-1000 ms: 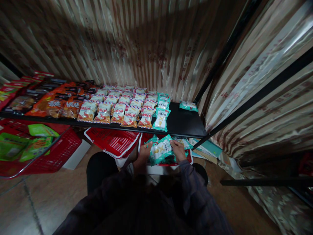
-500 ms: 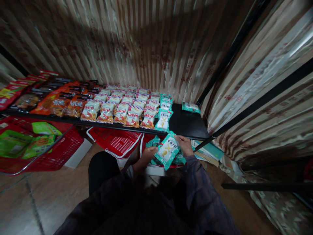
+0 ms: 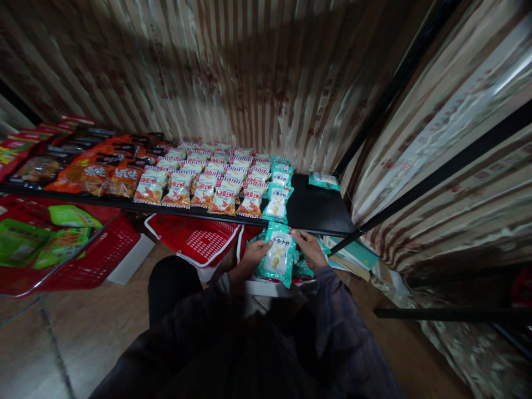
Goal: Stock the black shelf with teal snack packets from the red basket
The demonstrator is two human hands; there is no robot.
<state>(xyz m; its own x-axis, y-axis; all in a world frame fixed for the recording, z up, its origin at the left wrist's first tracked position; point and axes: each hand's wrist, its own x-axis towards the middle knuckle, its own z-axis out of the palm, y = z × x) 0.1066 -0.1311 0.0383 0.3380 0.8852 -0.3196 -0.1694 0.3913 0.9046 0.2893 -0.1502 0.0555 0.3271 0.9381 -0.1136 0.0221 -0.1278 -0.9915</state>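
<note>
I hold a teal snack packet (image 3: 277,254) upright between both hands, just below the front edge of a black shelf (image 3: 316,213). My left hand (image 3: 252,255) grips its left side and my right hand (image 3: 306,247) grips its right side. Under the packet lie more teal packets (image 3: 305,270) in a red basket. On the shelf a column of the same teal packets (image 3: 277,191) sits next to rows of red-and-white snack packets (image 3: 203,180). One teal packet (image 3: 323,180) lies alone at the shelf's back right.
Orange and dark snack bags (image 3: 87,172) fill the shelf's left part. A red basket (image 3: 193,239) stands under the shelf, another red basket (image 3: 62,249) with green packets at left. Striped curtains hang behind and at right. Books (image 3: 351,255) lie on the floor at right.
The teal packet rose out of the basket and turned from tilted to upright, its print now facing me. Both hands moved up with it toward the shelf edge.
</note>
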